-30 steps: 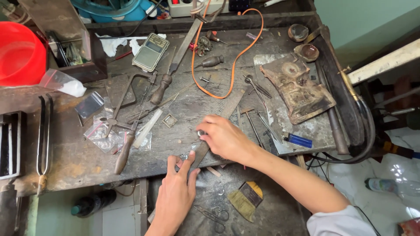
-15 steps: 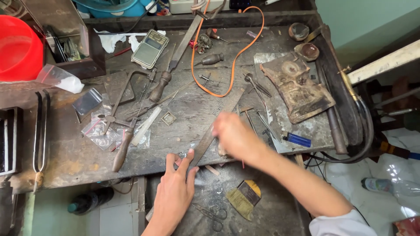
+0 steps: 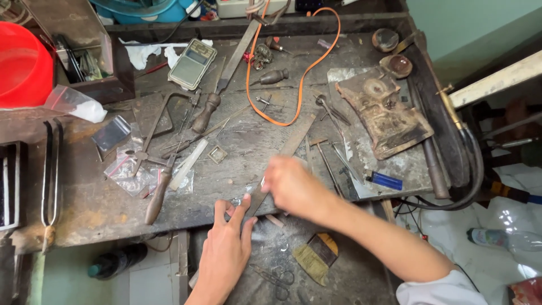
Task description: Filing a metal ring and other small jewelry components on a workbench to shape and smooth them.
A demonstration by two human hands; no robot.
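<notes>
My right hand [image 3: 293, 186], blurred by motion, grips a long flat metal file [image 3: 291, 147] that slants from the bench's front edge up to the right. My left hand [image 3: 226, 248] rests at the front edge of the worn workbench [image 3: 101, 209]. Its thumb and forefinger pinch a small shiny metal piece [image 3: 236, 201] just under the file's lower end. The piece is too small to make out further.
On the bench lie a wooden-handled file [image 3: 223, 79], a jeweller's saw frame [image 3: 164, 118], a pocket scale [image 3: 192, 56], an orange hose [image 3: 307, 68], small plastic bags [image 3: 127, 166], a charred soldering block [image 3: 384, 113] and a blue lighter [image 3: 385, 181]. A red tub [image 3: 22, 65] stands far left. A brush [image 3: 316, 257] lies in the drawer below.
My right hand has slid up and to the right along the file and then back down towards the front edge. My left hand has stayed at the bench edge, pinching the small piece.
</notes>
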